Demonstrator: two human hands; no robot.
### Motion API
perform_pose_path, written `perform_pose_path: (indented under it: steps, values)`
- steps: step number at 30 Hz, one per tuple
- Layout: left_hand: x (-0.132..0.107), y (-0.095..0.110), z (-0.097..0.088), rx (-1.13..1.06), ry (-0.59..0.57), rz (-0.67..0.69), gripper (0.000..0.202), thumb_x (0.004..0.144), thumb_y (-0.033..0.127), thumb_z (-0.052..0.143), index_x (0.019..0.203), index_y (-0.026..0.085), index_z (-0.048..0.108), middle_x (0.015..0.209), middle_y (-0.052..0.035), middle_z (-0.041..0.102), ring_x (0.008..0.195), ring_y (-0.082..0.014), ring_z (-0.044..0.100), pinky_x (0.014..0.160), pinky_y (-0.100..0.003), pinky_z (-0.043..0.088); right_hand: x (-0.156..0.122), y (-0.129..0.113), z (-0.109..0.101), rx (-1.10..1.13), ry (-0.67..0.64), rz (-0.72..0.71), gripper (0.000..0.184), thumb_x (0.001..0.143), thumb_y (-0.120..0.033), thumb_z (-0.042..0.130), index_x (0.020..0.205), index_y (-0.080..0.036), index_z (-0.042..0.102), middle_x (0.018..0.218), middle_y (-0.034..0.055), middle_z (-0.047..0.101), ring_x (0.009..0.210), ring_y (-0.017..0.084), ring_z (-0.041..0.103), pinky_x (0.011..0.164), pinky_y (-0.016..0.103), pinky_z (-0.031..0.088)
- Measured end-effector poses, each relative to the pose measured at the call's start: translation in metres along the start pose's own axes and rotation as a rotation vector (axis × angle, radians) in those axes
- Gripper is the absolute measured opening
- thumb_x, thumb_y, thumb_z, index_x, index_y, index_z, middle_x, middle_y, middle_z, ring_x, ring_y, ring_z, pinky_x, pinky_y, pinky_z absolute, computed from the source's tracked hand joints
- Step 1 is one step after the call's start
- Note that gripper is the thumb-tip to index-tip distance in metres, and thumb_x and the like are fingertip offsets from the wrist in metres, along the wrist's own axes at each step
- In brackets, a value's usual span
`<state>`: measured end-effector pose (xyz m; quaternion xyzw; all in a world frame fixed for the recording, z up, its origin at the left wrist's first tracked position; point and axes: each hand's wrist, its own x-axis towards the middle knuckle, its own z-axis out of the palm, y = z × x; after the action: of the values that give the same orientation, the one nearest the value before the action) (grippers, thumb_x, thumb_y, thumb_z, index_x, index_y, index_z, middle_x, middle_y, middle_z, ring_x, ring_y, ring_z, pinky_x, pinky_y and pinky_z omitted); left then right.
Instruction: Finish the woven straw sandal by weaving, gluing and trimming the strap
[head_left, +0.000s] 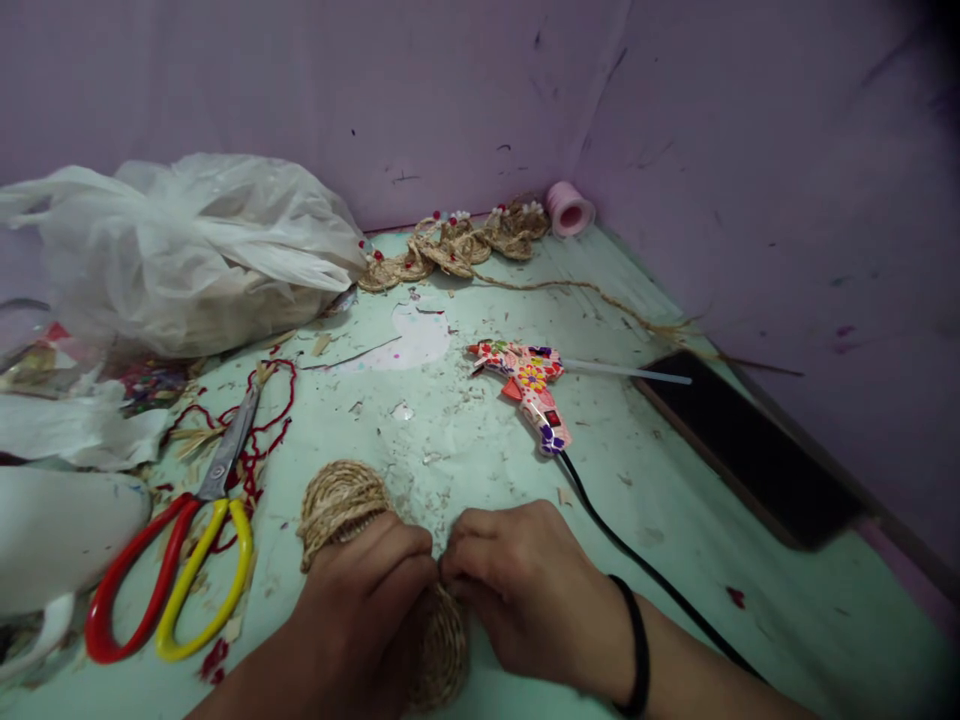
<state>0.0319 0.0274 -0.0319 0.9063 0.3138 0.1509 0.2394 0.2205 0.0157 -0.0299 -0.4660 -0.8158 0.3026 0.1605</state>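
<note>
Soft, dim light is falling evenly, corners are darkening, edges are bending, and shadows are staying faint.

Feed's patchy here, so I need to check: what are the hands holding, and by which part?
Both hands hold the coiled straw piece: left hand clasps over its middle, right hand pinches its edge alongside; exact contact is hidden.

Near the front of the table, our left hand and right hand meet, both closed on the woven straw piece, with the scissors just to its left. Behind our hands lies the glue gun, its cord running past our right wrist, and a flat slab sits far right. The plastic bag fills the far left, while a row of small woven pieces and a spool line the back wall.
</note>
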Motion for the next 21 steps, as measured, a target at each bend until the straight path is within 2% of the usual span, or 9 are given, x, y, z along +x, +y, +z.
perform_pose_path:
  steps: [4, 8, 15, 18, 21]
  values:
    - [0.005, 0.002, -0.004, -0.041, -0.017, -0.016, 0.014, 0.075, 0.006, 0.042, 0.081, 0.018, 0.05, 0.076, -0.0042, 0.054, 0.067, -0.0164, 0.048, 0.055, -0.03, 0.038, 0.0, -0.004, 0.005, -0.069, 0.046, 0.031, 0.005, 0.068, -0.019, 0.051, 0.065, -0.019, 0.054, 0.067, -0.0009, 0.058, 0.058, 0.013, 0.053, 0.048, 0.028, 0.025]
    - [0.012, 0.006, -0.011, -0.081, -0.032, -0.058, 0.015, 0.075, 0.008, 0.044, 0.081, 0.018, 0.053, 0.076, -0.0035, 0.055, 0.07, -0.0161, 0.051, 0.058, -0.029, 0.042, -0.002, -0.003, 0.006, -0.07, 0.038, 0.018, 0.008, 0.071, -0.018, 0.047, 0.071, -0.019, 0.055, 0.072, 0.0009, 0.058, 0.06, 0.014, 0.052, 0.05, 0.027, 0.028]
    - [0.012, 0.008, -0.016, -0.081, 0.004, -0.049, 0.017, 0.076, 0.01, 0.044, 0.085, 0.02, 0.056, 0.078, -0.0045, 0.059, 0.07, -0.0156, 0.055, 0.061, -0.027, 0.047, -0.003, -0.003, 0.003, -0.02, 0.042, 0.042, 0.012, 0.071, -0.016, 0.045, 0.074, -0.018, 0.057, 0.072, 0.0015, 0.055, 0.06, 0.014, 0.051, 0.052, 0.026, 0.033]
    - [0.009, 0.006, -0.019, -0.1, 0.041, 0.0, 0.023, 0.078, 0.012, 0.045, 0.096, 0.021, 0.054, 0.085, -0.0048, 0.063, 0.077, -0.0164, 0.059, 0.067, -0.028, 0.05, -0.006, -0.002, 0.001, 0.056, 0.043, 0.048, 0.014, 0.068, -0.013, 0.047, 0.075, -0.018, 0.058, 0.072, 0.001, 0.055, 0.061, 0.014, 0.051, 0.053, 0.026, 0.035]
    - [0.003, 0.008, -0.023, -0.045, 0.092, 0.015, 0.036, 0.081, 0.018, 0.045, 0.117, 0.022, 0.046, 0.104, -0.0071, 0.062, 0.095, -0.0197, 0.058, 0.077, -0.03, 0.051, -0.008, 0.0, -0.003, 0.22, 0.101, 0.033, 0.032, 0.064, -0.006, 0.047, 0.091, -0.018, 0.058, 0.081, 0.0019, 0.056, 0.071, 0.014, 0.054, 0.061, 0.025, 0.04]
